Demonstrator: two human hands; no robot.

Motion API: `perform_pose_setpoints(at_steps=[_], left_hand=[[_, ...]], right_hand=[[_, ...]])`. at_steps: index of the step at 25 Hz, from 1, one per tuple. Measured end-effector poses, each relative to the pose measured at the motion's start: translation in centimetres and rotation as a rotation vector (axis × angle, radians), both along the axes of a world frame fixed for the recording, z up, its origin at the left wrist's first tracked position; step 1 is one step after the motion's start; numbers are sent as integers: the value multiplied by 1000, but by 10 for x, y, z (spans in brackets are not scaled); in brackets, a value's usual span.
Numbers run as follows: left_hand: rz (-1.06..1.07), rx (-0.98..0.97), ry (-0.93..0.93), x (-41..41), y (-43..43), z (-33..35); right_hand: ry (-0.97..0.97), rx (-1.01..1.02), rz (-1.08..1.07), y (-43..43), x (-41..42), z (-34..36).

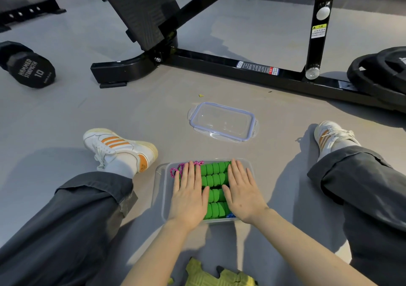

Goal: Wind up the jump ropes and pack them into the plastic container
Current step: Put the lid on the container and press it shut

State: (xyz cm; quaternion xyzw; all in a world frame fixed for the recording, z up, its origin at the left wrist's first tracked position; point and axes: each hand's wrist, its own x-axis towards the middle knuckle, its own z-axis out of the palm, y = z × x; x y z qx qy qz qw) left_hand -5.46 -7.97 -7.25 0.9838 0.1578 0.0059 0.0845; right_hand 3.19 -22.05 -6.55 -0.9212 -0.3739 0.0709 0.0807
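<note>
Now my left hand (187,194) and right hand (241,192) press flat on the jump ropes (214,181).
Fingers straight and spread; the green ropes fill the plastic container (159,182) on the floor (153,110), its lid (222,122) lying beyond.

Grey gym floor (66,114), clear plastic container (158,177), lid (222,121) beyond it, dumbbell (33,70) left, bench frame (219,65), weight plates (377,70) right

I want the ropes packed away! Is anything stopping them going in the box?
Nothing visible. The green jump ropes already lie inside the plastic container, with the left hand and right hand pressing flat on them. The lid lies apart.
</note>
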Motion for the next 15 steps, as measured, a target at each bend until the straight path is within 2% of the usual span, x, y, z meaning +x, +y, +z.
perform_pose_setpoints(at_steps=[3, 5, 8, 15], left_hand=[[-98, 27, -9, 0, -2, -2], [-111, 29, -16, 5, -5, 0], [-85, 54, -24, 11, -11, -3], [-124, 33, 42, 25, -4, 2]], right_hand=[[-29, -81, 141, 1, 0, 4], [4, -7, 194, 2, -1, 2], [39, 55, 133, 3, 0, 1], [52, 4, 107, 11, 12, 1]])
